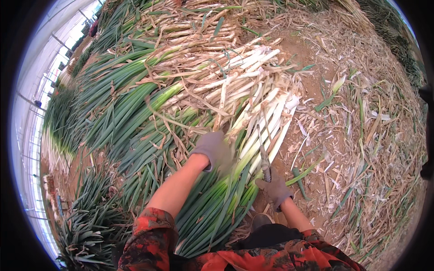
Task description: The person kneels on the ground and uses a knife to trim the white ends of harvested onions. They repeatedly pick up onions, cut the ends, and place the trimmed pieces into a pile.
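My left hand (211, 148), in a grey glove, is over the heap of long green onions (131, 113), against several brownish stalks. Its fingers are smeared by motion, so whether they grip a stalk does not show. To its right, my right hand (275, 186), also gloved, is closed round the handle of a narrow-bladed knife (265, 158). The blade points away from me, over a bunch of peeled green onions (266, 131) with white shanks. Their roots lie at the far right and their green tops (212, 212) run toward me, between my forearms.
Dry husks and peeled leaves (357, 149) litter the brown soil on the right. At the lower left lies a pile of green tops (90, 226); beyond it a bundle of white-stemmed onions (56, 149) stands by the translucent sheeting wall (29, 122). My shoe (261, 220) is just below my right hand.
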`<control>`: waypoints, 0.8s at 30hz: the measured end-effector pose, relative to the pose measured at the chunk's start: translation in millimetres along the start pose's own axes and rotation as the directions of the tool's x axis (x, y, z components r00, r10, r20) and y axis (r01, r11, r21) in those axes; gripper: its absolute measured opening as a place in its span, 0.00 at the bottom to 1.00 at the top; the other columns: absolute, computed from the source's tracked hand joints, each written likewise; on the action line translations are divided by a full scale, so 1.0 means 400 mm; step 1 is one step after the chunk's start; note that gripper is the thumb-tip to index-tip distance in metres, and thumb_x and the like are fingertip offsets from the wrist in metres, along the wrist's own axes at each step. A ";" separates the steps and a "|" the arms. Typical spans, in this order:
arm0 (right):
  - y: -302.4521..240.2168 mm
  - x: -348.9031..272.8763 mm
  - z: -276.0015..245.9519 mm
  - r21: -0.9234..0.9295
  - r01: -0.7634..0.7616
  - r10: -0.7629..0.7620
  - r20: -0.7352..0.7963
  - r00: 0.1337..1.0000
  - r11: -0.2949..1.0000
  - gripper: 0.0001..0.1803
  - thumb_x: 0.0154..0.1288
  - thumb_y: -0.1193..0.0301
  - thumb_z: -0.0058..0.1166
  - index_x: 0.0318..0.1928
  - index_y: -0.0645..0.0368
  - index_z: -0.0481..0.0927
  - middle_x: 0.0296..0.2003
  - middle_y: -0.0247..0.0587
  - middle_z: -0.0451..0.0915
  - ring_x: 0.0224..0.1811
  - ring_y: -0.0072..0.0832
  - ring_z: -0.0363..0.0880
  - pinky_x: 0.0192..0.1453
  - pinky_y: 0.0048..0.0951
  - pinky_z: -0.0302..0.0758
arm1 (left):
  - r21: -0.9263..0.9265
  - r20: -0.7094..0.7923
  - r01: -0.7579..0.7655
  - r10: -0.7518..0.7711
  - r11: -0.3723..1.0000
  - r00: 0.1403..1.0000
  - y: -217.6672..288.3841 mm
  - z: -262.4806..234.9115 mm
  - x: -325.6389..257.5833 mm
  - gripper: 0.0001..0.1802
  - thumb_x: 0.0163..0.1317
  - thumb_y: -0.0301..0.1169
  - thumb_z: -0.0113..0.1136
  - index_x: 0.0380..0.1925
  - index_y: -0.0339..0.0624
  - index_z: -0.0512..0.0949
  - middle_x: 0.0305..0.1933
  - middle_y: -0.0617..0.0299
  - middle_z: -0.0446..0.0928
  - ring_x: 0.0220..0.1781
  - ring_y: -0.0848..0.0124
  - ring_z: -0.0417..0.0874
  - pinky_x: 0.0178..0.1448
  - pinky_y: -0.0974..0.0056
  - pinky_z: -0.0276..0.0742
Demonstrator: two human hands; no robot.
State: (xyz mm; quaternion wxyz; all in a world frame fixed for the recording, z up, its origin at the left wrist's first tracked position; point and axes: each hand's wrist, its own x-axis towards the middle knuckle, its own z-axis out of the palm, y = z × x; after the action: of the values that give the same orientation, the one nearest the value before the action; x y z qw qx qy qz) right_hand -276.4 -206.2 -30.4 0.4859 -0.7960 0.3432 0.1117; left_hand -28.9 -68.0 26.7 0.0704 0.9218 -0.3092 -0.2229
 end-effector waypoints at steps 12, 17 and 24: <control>-0.060 -0.088 0.023 -0.002 0.003 -0.002 0.319 0.948 1.000 0.35 0.61 0.46 0.63 0.52 0.64 0.70 0.44 0.68 0.81 0.49 0.64 0.81 0.56 0.53 0.75 | -0.577 -0.141 0.206 -0.345 0.790 0.928 -0.084 0.145 -0.125 0.18 0.63 0.39 0.65 0.39 0.31 0.84 0.37 0.38 0.83 0.39 0.47 0.84 0.46 0.52 0.77; -0.013 -0.140 0.072 -0.088 0.081 -0.044 0.355 0.934 0.993 0.36 0.61 0.46 0.64 0.54 0.63 0.71 0.43 0.65 0.82 0.48 0.60 0.82 0.53 0.52 0.77 | -0.466 -0.308 0.145 -0.314 0.873 0.898 -0.094 0.191 -0.115 0.19 0.64 0.41 0.61 0.44 0.34 0.81 0.41 0.36 0.83 0.45 0.43 0.84 0.49 0.48 0.77; -0.021 0.166 -0.034 -0.015 0.037 -0.036 0.062 0.997 0.999 0.40 0.58 0.47 0.66 0.59 0.66 0.72 0.41 0.62 0.82 0.45 0.53 0.84 0.49 0.50 0.78 | -0.607 -0.246 0.183 -0.401 0.774 0.882 -0.055 0.233 -0.117 0.18 0.58 0.31 0.69 0.43 0.34 0.75 0.37 0.44 0.82 0.40 0.51 0.83 0.46 0.53 0.77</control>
State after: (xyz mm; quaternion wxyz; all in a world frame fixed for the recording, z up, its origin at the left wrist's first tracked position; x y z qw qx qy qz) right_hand -223.9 -244.3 -51.6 0.4918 -0.8023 0.3123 0.1299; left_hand -92.4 -21.4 -44.9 0.3604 0.9203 -0.0609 -0.1392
